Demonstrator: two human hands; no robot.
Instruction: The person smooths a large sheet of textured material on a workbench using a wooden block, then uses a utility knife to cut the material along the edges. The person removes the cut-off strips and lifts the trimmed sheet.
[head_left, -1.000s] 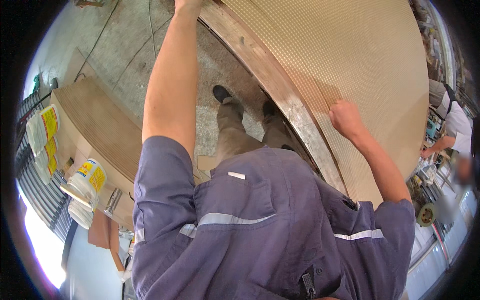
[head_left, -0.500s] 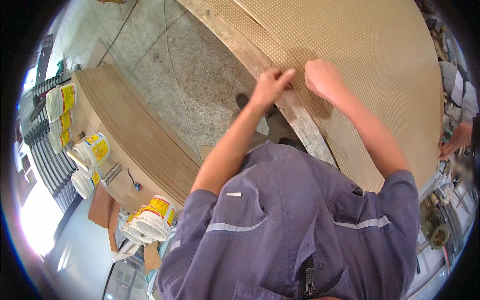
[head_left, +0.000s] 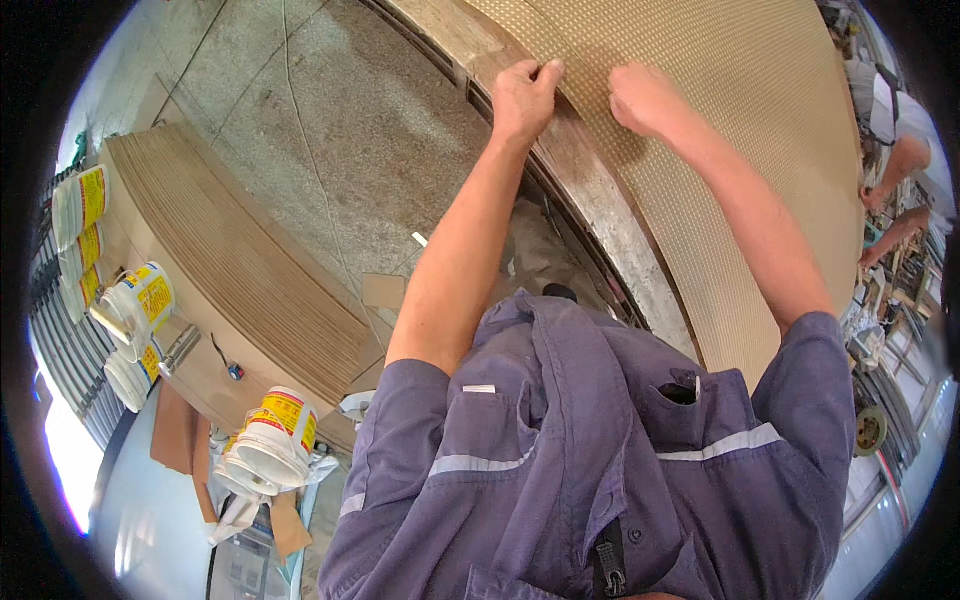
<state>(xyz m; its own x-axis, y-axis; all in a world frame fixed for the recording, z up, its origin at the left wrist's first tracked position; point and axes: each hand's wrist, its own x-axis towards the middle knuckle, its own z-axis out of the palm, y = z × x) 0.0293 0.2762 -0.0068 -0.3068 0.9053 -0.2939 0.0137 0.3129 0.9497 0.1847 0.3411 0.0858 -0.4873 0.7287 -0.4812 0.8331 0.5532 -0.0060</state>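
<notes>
Two hands at the edge of a perforated board

Nearest, the person's grey-blue shirt [head_left: 600, 450] fills the lower view. Beyond it, the left hand [head_left: 522, 95] pinches the edge of the perforated board [head_left: 720, 120] with fingers closed on it, while the right hand [head_left: 645, 98] presses curled on the board's face. The board lies across the wooden bench [head_left: 590, 190]. To the left, stacked sheets [head_left: 240, 260] and white buckets [head_left: 270, 445] stand on the floor.

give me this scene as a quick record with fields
left hand: left hand gripping the edge of the perforated board
right hand: right hand flat on the same board
board: tan, dotted with small holes, lying on a worn wooden bench
left side: stack of brown sheets, white buckets
floor: grey concrete floor
others: another person at the far right
</notes>
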